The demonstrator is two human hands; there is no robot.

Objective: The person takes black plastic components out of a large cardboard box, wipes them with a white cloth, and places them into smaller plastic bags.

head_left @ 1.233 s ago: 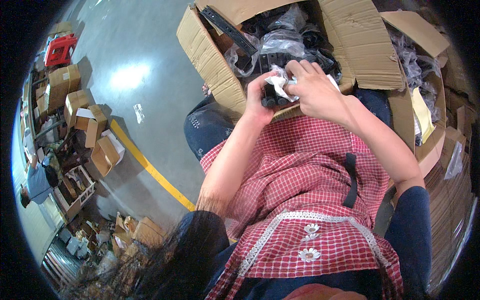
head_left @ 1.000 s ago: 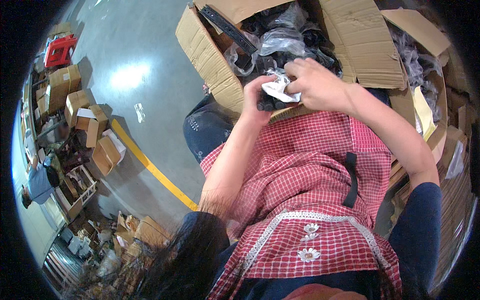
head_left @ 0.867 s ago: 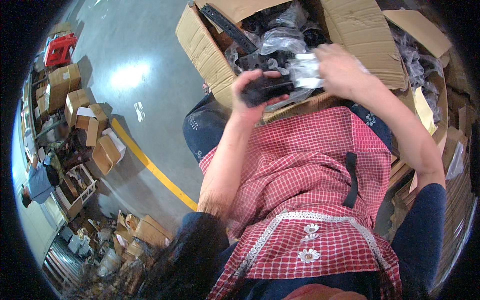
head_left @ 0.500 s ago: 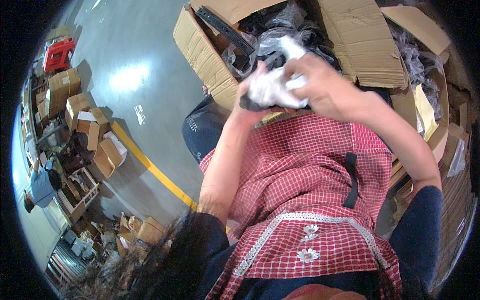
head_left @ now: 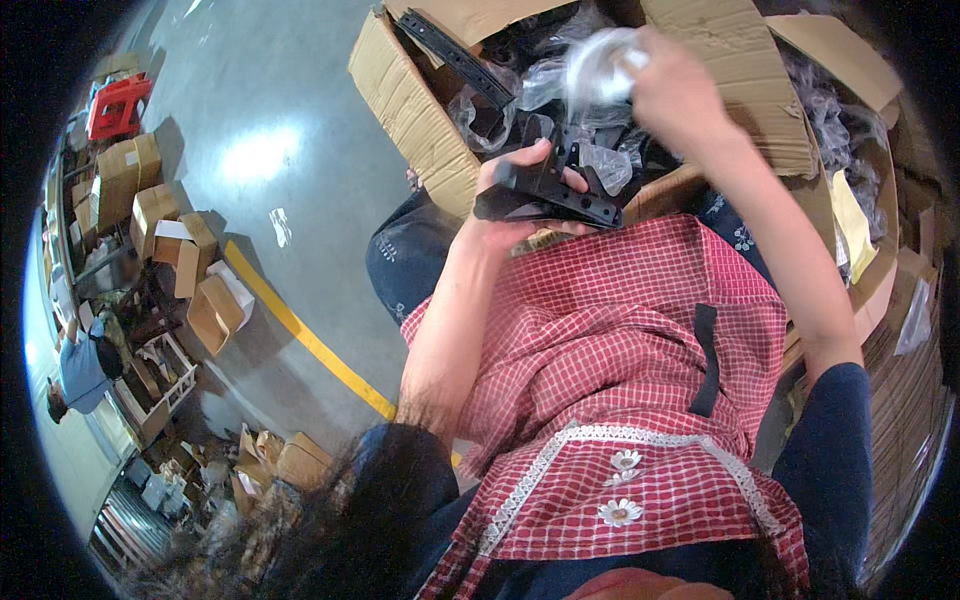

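Note:
In my left hand (head_left: 510, 190) lies a black part (head_left: 560, 195) with holes, like a bracket, the fingers wrapped round it in front of the box's near edge. My right hand (head_left: 680, 95), blurred by motion, is raised over the box and grips a crumpled clear plastic bag (head_left: 600, 68). Below both hands stands an open cardboard box (head_left: 410, 120) holding black parts and loose plastic bags (head_left: 610, 165). A long black rail (head_left: 455, 58) leans against its left inner side.
On the right stands a second open carton (head_left: 880, 270) with plastic wrapping in it. Smaller boxes (head_left: 215, 310) sit on the left beyond a yellow floor line (head_left: 300, 335). Farther left are a red plastic object (head_left: 118, 105) and another person (head_left: 85, 370).
The plastic bag has come off the black part and moved up and right with my right hand. My left hand stays nearly in place, and the part is now uncovered.

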